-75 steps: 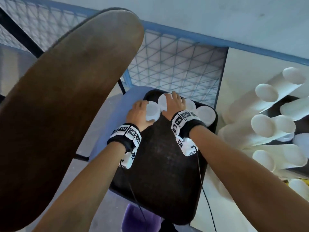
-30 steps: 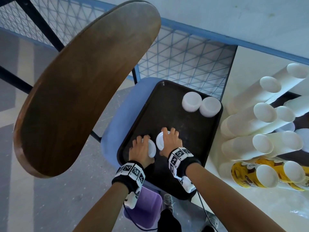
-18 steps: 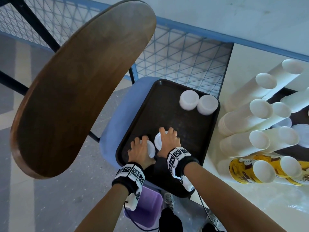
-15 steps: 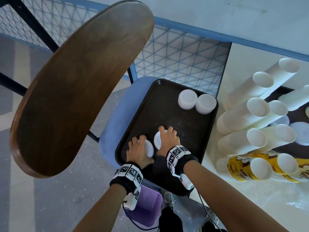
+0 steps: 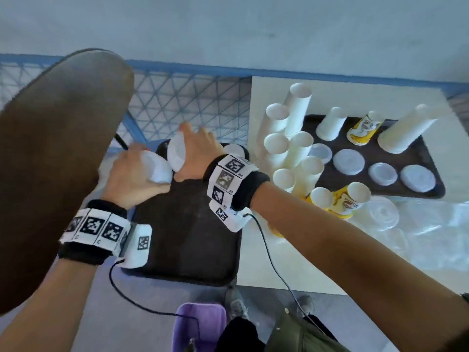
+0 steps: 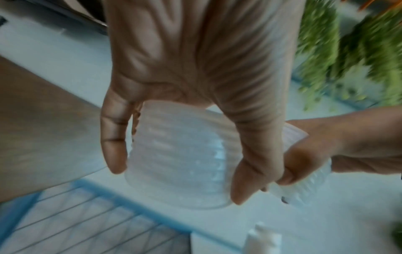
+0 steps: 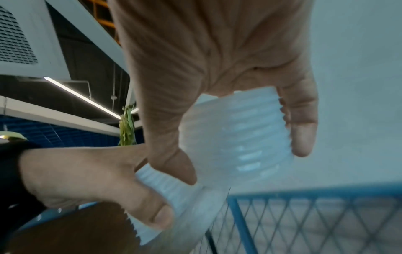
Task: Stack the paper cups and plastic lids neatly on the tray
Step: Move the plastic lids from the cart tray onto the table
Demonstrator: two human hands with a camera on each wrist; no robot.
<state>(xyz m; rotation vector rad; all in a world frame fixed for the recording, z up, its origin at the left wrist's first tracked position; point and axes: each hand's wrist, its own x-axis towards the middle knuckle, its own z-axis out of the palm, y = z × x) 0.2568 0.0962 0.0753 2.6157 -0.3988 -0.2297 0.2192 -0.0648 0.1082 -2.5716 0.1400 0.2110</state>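
My left hand [image 5: 138, 171] grips a ribbed stack of translucent plastic lids [image 5: 156, 170], thumb on one side and fingers on the other [image 6: 178, 163]. Close beside it, my right hand [image 5: 196, 148] grips a second lid stack [image 5: 176, 153], also seen in the right wrist view [image 7: 234, 137]. Both stacks are tilted and held in the air above the far end of the dark tray [image 5: 187, 237] on the blue chair. A second dark tray [image 5: 429, 153] on the white table carries single lids [image 5: 349, 161] and white paper cup stacks [image 5: 291, 153].
A brown chair back [image 5: 50, 161] fills the left side, close to my left hand. A blue mesh fence [image 5: 193, 102] runs behind the chair. Yellow printed cups [image 5: 342, 201] and clear plastic wrap [image 5: 418, 232] lie at the table's front. A purple object [image 5: 200, 323] sits below.
Both hands have lifted their lid stacks off the near part of the tray and carried them up and away, over its far end. The head view has swung right onto the table.
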